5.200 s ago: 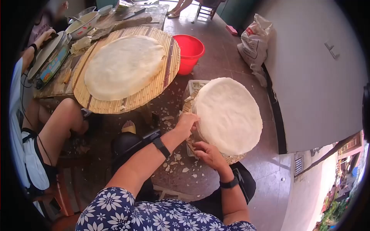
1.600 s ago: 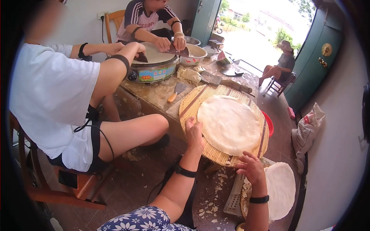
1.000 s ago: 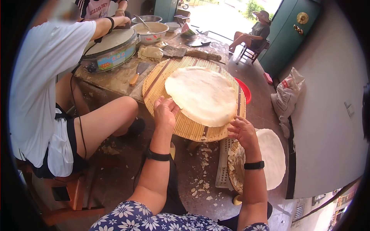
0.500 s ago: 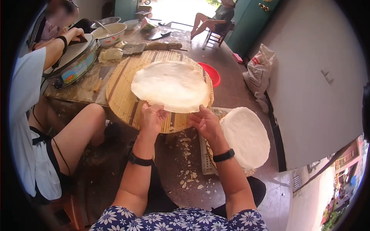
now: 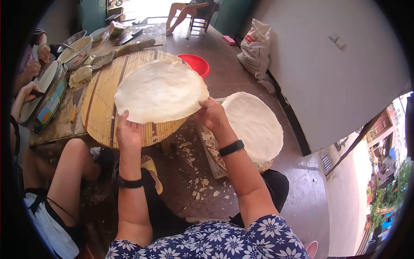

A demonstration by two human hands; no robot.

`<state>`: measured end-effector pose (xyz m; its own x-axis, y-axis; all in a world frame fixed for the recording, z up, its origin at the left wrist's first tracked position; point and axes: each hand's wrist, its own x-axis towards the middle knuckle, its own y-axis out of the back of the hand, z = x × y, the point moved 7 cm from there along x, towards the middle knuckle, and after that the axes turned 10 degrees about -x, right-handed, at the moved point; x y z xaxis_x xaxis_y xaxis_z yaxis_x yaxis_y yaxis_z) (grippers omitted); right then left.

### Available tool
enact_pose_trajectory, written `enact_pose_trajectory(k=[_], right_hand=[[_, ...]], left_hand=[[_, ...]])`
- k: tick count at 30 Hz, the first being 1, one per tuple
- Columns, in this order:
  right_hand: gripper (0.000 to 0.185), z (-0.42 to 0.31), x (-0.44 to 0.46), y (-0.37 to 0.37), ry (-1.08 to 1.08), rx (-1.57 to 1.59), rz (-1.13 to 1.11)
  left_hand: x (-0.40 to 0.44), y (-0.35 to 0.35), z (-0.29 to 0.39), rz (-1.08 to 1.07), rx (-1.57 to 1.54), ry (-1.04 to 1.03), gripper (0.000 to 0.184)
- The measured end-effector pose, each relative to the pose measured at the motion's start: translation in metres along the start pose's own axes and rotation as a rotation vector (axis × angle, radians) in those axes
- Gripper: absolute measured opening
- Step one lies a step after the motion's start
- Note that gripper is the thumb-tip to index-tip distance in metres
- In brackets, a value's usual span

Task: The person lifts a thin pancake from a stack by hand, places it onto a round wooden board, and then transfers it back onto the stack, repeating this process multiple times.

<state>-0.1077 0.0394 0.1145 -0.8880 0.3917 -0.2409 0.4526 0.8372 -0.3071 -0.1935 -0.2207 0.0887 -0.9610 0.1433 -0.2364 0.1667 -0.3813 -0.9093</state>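
The big round mat (image 5: 98, 105) is under the thin sheet (image 5: 161, 90), likely to give it a wide bed. The other sheet (image 5: 252, 125) lies flat to the right. Left hand (image 5: 129, 133) and right hand (image 5: 213, 115), spread apart, pinch the thin sheet's near edge, probably so it won't sag.

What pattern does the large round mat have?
The mat is tan with brown stripes; see head view.

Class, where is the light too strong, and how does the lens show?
Head view: doorway washed out white, sheen on the floor at lower right; head view: held flatbread pale, but its surface ripples readable; head view: black rounded corners, wall looking steeply tilted.
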Motion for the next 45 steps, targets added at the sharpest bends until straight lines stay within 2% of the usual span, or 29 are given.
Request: enact_pose_trajectory(k=[3, 6, 9, 10, 14, 20, 23, 29, 32, 35, 39, 43, 45], right_hand=[[0.022, 0.001, 0.011, 0.026, 0.089, 0.096, -0.049], [0.028, 0.012, 0.007, 0.037, 0.035, 0.277, 0.076], [0.027, 0.023, -0.001, 0.028, 0.013, 0.342, 0.034], [0.025, 0.022, -0.006, 0.022, 0.017, 0.336, 0.049], [0.03, 0.027, 0.0, 0.023, 0.084, 0.247, 0.06], [0.038, -0.005, 0.001, 0.041, 0.163, 0.096, 0.005], [0.037, -0.036, -0.011, 0.042, 0.206, 0.026, -0.012], [0.035, -0.09, -0.027, 0.055, 0.291, -0.165, -0.002], [0.033, -0.115, -0.04, 0.061, 0.295, -0.263, -0.002], [0.032, -0.135, -0.047, 0.082, 0.332, -0.309, 0.011], [0.034, -0.16, -0.076, 0.12, 0.411, -0.315, 0.065], [0.038, -0.158, -0.121, 0.183, 0.457, -0.157, 0.14], [0.037, -0.138, -0.136, 0.235, 0.413, -0.081, 0.206]], left_hand=[[0.005, 0.005, 0.0, 0.019, 0.034, -0.007, 0.042], [0.007, 0.002, -0.004, -0.035, 0.09, 0.0, 0.032], [-0.003, -0.006, -0.007, -0.104, 0.137, -0.013, 0.038], [-0.002, -0.004, -0.009, -0.115, 0.141, 0.041, 0.046], [-0.021, -0.019, -0.014, -0.16, 0.203, 0.157, 0.051], [-0.005, -0.008, -0.017, -0.14, 0.022, 0.115, 0.039], [0.005, -0.003, -0.02, -0.195, -0.018, 0.144, 0.036], [-0.007, -0.015, -0.04, -0.094, 0.105, 0.211, 0.047], [-0.028, -0.046, -0.052, -0.27, 0.123, 0.201, 0.053], [-0.04, -0.063, -0.073, -0.325, 0.13, 0.291, 0.056], [-0.054, -0.083, -0.112, -0.412, 0.133, 0.314, 0.054], [-0.077, -0.094, -0.163, -0.506, 0.149, 0.404, 0.052], [-0.086, -0.09, -0.192, -0.57, 0.207, 0.463, 0.053]])
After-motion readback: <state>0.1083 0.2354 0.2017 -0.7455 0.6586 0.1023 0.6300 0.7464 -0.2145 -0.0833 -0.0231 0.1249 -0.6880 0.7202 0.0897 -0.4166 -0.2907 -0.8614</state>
